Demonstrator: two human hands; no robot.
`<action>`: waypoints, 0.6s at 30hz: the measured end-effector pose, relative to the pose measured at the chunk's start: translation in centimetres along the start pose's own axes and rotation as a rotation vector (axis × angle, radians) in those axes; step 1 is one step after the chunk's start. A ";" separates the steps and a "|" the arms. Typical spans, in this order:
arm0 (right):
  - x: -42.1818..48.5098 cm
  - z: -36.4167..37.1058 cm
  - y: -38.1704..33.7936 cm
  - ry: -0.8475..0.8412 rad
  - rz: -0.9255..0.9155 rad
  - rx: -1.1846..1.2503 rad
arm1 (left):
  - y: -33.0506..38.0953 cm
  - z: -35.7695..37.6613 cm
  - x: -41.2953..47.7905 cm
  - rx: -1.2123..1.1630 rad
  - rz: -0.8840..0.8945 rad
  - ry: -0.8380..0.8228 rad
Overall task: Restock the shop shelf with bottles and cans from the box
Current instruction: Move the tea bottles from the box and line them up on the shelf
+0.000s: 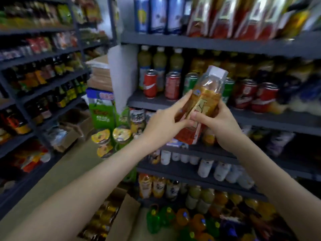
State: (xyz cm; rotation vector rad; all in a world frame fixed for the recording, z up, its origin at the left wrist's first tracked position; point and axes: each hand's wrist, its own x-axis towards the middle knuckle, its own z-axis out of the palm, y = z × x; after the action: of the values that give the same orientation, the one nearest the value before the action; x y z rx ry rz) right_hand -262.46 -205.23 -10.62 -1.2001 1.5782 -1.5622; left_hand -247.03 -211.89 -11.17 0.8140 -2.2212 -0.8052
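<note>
Both my hands hold one amber drink bottle point(206, 94) with a white cap and a gold-and-red label, tilted with its cap up and to the right, in front of the can shelf point(260, 117). My left hand point(166, 122) grips its left side, index finger stretched along the label. My right hand point(215, 124) is curled round its lower right side. The open cardboard box point(125, 218) with several bottles stands on the floor below my left forearm.
Red and green cans point(172, 86) line the shelf behind the bottle, with green bottles point(159, 60) at the back. Lower shelves carry white bottles point(206, 167) and juice bottles. Another dark shelving unit point(43, 87) runs along the left. Cup noodles point(111, 136) and cartons stand at the aisle's end.
</note>
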 end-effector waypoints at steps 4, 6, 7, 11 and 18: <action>1.5 -7.4 -4.0 0.126 -0.158 -0.012 | 5.5 1.9 6.1 -0.080 0.176 -0.008; 3.1 -10.5 -6.0 0.202 -0.249 -0.026 | 8.3 2.6 9.3 -0.100 0.261 -0.026; 4.0 -11.9 -7.0 0.233 -0.293 -0.030 | 9.4 3.0 10.9 -0.102 0.303 -0.020; 7.9 -16.4 -10.5 0.300 -0.437 -0.053 | 12.1 3.8 17.2 -0.066 0.429 0.146; 16.4 -22.8 -13.6 0.362 -0.494 -0.119 | 13.0 6.0 27.0 0.307 0.406 0.475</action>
State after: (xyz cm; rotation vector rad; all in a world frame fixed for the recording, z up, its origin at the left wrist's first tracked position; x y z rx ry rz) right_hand -287.08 -208.73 8.28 -1.5226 1.6996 -2.1207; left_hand -272.10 -221.17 3.69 0.5821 -1.9930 -0.0617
